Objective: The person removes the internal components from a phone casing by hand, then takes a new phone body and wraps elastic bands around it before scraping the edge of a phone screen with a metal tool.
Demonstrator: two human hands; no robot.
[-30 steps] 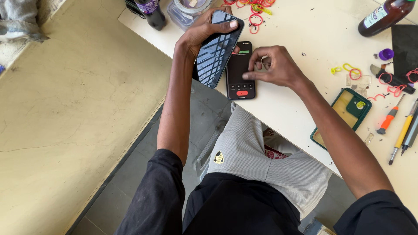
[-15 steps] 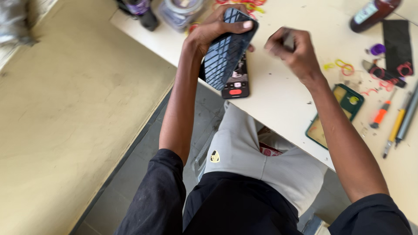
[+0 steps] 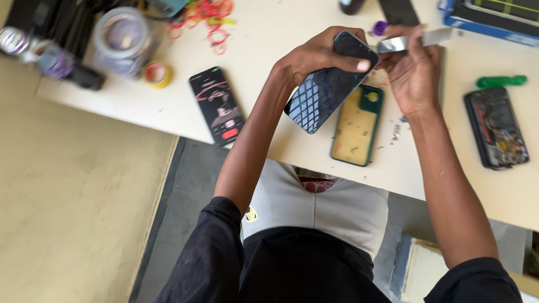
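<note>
My left hand (image 3: 314, 56) grips a dark phone (image 3: 328, 90) whose glossy back mirrors a lattice pattern, held tilted above the white table (image 3: 281, 39). My right hand (image 3: 412, 73) pinches a thin flat metal blade (image 3: 418, 40) right at the phone's top edge. Below the two hands a green phone case (image 3: 356, 126) lies open side up on the table.
A second phone (image 3: 218, 105) with a lit screen lies to the left. An opened phone body (image 3: 497, 129) and a green tool (image 3: 501, 81) lie at the right. Tape rolls (image 3: 120, 39), coloured rubber bands (image 3: 208, 17) and small screws (image 3: 396, 133) dot the table. The table's near edge runs above my lap.
My view has swung, so the lit phone now lies far left. My right hand came off the lit phone, rose and now holds a metal blade at the top of the lifted phone.
</note>
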